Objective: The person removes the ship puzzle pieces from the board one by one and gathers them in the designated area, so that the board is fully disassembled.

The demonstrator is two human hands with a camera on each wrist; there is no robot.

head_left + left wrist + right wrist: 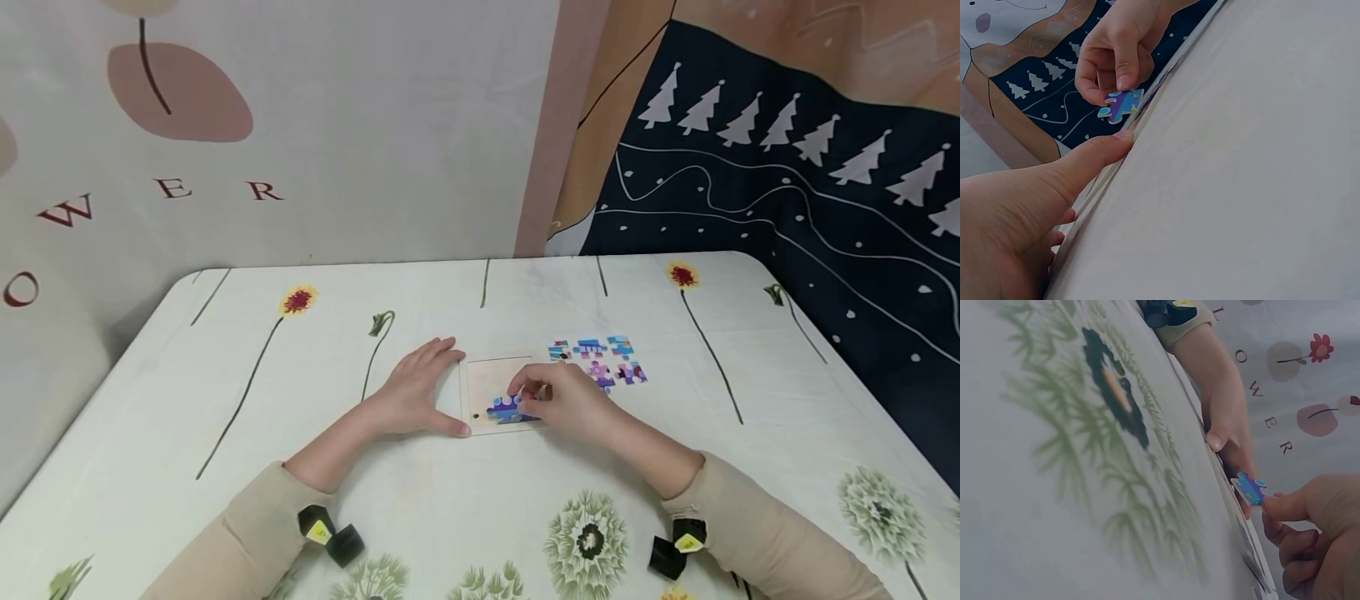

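Observation:
A shallow, light wooden puzzle board (491, 375) lies flat on the table, a small dark spot near its lower left corner. My left hand (416, 392) spans the board's left side with spread, mostly straight fingers; the thumb touches the lower left corner. Over the board's lower part, my right hand (566, 402) pinches a blue and purple jigsaw piece (1121, 106) between thumb and fingers. The piece is tilted in the left wrist view, above the board's edge. Blue and purple jigsaw shapes (504, 410) show beneath the right fingers; how many pieces these are, I cannot tell.
Several loose jigsaw pieces (621, 347) lie in rough rows right of the board, partly hidden by the right hand. A white flower-printed cloth (412, 517) covers the table. Printed hangings (375, 125) stand behind it and along the right side.

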